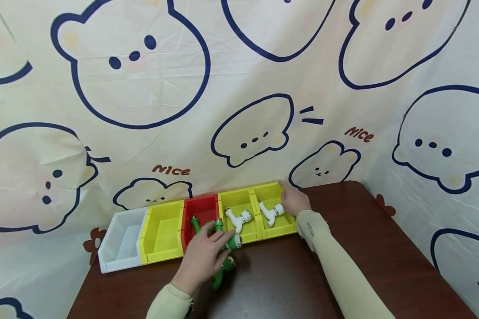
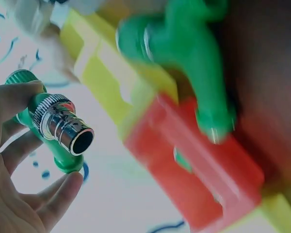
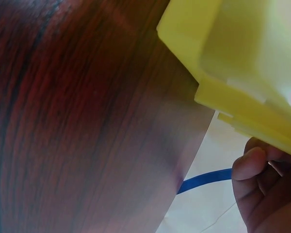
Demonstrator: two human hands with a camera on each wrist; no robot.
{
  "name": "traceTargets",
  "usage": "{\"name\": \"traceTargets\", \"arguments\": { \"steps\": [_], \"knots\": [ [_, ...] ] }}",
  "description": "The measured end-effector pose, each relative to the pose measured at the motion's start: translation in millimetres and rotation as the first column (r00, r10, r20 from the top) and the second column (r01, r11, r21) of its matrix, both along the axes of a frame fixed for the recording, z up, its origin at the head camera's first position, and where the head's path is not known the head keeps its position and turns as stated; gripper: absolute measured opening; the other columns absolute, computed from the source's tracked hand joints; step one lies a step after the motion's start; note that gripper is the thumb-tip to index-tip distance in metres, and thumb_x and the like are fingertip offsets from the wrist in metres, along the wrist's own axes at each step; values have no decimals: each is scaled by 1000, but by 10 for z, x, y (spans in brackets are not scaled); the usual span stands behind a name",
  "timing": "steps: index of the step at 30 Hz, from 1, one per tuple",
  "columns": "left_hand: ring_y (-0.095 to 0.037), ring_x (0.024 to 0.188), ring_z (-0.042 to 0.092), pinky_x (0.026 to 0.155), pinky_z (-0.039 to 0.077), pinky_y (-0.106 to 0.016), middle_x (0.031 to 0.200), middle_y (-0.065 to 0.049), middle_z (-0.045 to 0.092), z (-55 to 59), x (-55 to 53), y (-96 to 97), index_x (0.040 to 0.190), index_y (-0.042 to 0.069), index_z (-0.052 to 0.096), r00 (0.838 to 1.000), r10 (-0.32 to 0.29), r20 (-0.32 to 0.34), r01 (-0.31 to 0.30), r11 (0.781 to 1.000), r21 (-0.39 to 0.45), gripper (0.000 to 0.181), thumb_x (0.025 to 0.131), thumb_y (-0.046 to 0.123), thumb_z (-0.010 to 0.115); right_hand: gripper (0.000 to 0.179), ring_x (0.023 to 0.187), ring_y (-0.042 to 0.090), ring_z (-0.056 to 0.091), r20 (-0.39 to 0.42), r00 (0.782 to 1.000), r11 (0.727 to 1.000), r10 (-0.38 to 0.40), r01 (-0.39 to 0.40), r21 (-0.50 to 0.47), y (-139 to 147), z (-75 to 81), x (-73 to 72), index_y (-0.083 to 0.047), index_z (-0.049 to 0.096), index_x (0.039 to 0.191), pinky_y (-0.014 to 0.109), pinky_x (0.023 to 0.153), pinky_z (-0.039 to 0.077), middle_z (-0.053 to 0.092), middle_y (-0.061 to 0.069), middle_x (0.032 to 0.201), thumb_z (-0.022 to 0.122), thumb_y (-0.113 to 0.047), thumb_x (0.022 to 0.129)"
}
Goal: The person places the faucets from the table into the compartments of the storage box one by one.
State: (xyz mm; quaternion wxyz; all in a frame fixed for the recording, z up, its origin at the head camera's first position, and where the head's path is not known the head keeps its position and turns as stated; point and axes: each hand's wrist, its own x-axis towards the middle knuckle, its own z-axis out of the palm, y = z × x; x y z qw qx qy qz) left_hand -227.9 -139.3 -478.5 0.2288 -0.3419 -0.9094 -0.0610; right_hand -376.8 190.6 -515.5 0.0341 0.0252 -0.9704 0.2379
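My left hand (image 1: 203,257) holds a green tap (image 2: 48,124) with a chrome threaded nozzle, pinched between thumb and fingers, in front of the red bin (image 1: 211,201). Just below that hand, a second green tap (image 1: 218,280) lies on the table, partly hidden by the hand; it looms blurred in the left wrist view. Inside the red bin more green (image 1: 195,223) shows. My right hand (image 1: 295,201) grips the back right edge of the rightmost yellow bin (image 1: 289,223), its fingers curled at the rim (image 3: 276,141) in the right wrist view.
Two white taps (image 1: 239,219) lie one each in the two right yellow bins. Left of the red bin stand another yellow bin (image 1: 162,257) and a white bin (image 1: 119,266), all in one row on the dark wood table (image 1: 279,279). A cartoon-printed cloth (image 1: 247,79) hangs close behind.
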Motion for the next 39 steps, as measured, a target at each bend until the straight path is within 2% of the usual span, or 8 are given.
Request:
{"name": "traceTargets", "arguments": {
  "steps": [4,7,12,18,22,27,33,39],
  "knots": [
    [-44,123,61,92,59,-58,118,-4,78,109,-111,-216,135,23,69,998,62,-17,-62,998,30,56,83,31,87,52,87,23,63,4,1000,1000,-10,10,9,21,14,25,-18,37,162,39,71,52,56,11,154,40,-20,110],
    [-46,123,60,92,58,-60,117,-6,78,194,-183,-394,136,22,69,991,134,9,-134,990,43,58,82,30,88,52,96,24,64,6,1000,1000,-8,8,11,25,29,37,-18,37,162,40,76,53,52,10,158,40,-20,110],
    [-48,131,53,97,54,-64,122,-12,75,274,-288,-663,141,20,65,958,267,100,-272,962,33,59,85,31,84,52,94,24,63,0,1000,1000,-7,7,15,32,32,40,-17,37,162,39,74,51,51,10,159,40,-20,110],
    [-51,131,51,95,53,-68,128,-20,72,292,-400,-936,140,17,66,923,365,123,-370,929,24,56,87,27,81,52,94,24,64,0,1000,1000,-6,6,12,43,37,33,-18,37,162,40,75,52,54,11,156,39,-20,110],
    [-52,131,49,96,51,-70,131,-23,69,274,-450,-1076,139,14,65,902,400,163,-411,911,38,54,88,25,80,52,98,24,64,12,1000,1000,-14,14,2,33,44,26,-19,37,162,42,79,54,56,11,154,40,-21,110],
    [-54,131,47,99,47,-72,135,-25,67,215,-509,-1225,140,11,63,867,443,230,-457,889,12,52,92,26,77,52,104,26,64,20,1000,1000,-17,17,-12,16,48,33,-18,36,162,43,84,54,53,11,157,39,-20,110],
    [-56,131,47,102,44,-74,137,-27,65,66,-576,-1351,142,9,62,814,480,328,-497,867,-36,55,92,28,76,53,96,25,62,20,1000,1000,-17,17,-13,-10,54,54,-18,37,162,40,77,52,51,9,159,40,-21,110],
    [-58,130,46,104,42,-74,140,-29,62,-73,-620,-1430,143,7,61,781,494,383,-502,861,-86,55,94,29,74,52,99,24,62,29,999,1000,-18,19,-6,-26,61,49,-18,37,162,40,80,52,51,9,159,40,-20,110]
  ]
}}
